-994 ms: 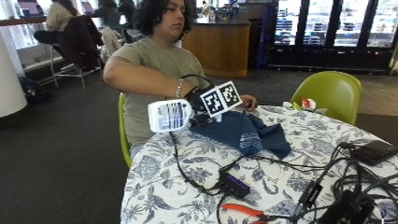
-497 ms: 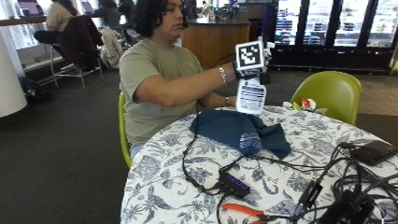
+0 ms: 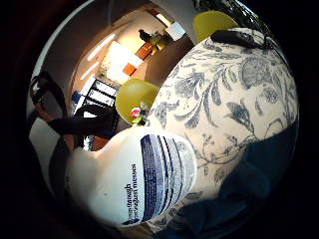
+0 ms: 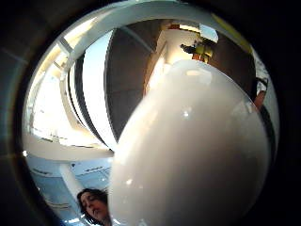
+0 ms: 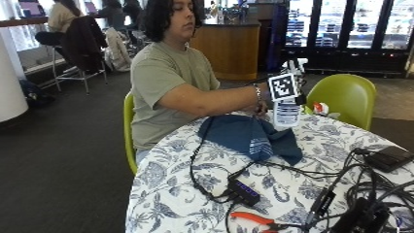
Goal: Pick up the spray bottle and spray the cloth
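The black-gloved right hand [image 5: 279,82] is mostly hidden behind its marker, so its fingers cannot be made out. The white plastic spray bottle [image 5: 285,112] shows only its lower body; its trigger and nozzle are hidden. Its label print is mostly too small to read. The dark blue folded cloth [image 3: 254,184] is cut off at the palm view's edge

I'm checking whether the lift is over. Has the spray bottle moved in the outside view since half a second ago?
Yes. The spray bottle has come down and now hangs low, just beyond the blue cloth on the table, held by the gloved right hand.
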`<state>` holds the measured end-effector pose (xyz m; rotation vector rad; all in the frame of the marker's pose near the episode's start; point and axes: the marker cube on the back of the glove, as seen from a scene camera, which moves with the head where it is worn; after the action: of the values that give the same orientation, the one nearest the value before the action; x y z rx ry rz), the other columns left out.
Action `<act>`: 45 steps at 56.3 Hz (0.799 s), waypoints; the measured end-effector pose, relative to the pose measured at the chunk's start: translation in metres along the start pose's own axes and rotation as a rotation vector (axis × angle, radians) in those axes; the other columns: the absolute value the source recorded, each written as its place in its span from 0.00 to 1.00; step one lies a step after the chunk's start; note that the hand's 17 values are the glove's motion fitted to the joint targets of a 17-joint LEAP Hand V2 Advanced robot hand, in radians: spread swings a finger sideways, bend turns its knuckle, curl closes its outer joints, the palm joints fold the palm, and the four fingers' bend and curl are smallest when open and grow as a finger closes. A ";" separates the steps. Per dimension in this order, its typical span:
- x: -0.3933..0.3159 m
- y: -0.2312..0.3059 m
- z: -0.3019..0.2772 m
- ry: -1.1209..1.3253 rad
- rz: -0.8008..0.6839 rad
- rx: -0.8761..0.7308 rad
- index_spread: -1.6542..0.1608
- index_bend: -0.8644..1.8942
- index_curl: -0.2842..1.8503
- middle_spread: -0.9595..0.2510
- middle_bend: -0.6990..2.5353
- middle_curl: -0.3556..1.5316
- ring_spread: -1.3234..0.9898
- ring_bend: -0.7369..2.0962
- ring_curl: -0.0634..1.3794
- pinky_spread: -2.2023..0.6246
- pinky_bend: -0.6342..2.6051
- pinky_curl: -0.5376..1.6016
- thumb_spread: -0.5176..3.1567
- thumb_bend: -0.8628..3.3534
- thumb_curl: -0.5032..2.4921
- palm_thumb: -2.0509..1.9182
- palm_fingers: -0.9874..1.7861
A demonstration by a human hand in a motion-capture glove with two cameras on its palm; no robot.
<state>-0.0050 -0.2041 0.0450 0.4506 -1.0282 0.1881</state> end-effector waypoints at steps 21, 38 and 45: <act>0.031 0.005 -0.006 0.136 0.108 -0.136 0.76 0.43 0.45 0.73 0.37 0.46 0.53 0.41 0.36 0.78 0.28 0.44 0.35 0.19 0.44 0.73 0.59; 0.025 0.085 -0.080 0.629 0.008 -0.281 0.71 0.37 0.34 0.78 0.29 0.39 0.53 0.35 0.28 0.84 0.25 0.40 0.41 0.19 0.35 0.66 0.49; 0.004 0.119 -0.108 0.855 -0.074 -0.332 0.70 0.37 0.33 0.77 0.28 0.39 0.53 0.35 0.27 0.85 0.25 0.40 0.41 0.20 0.33 0.65 0.48</act>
<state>0.0393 -0.0499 0.0341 0.0736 -0.1908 0.1195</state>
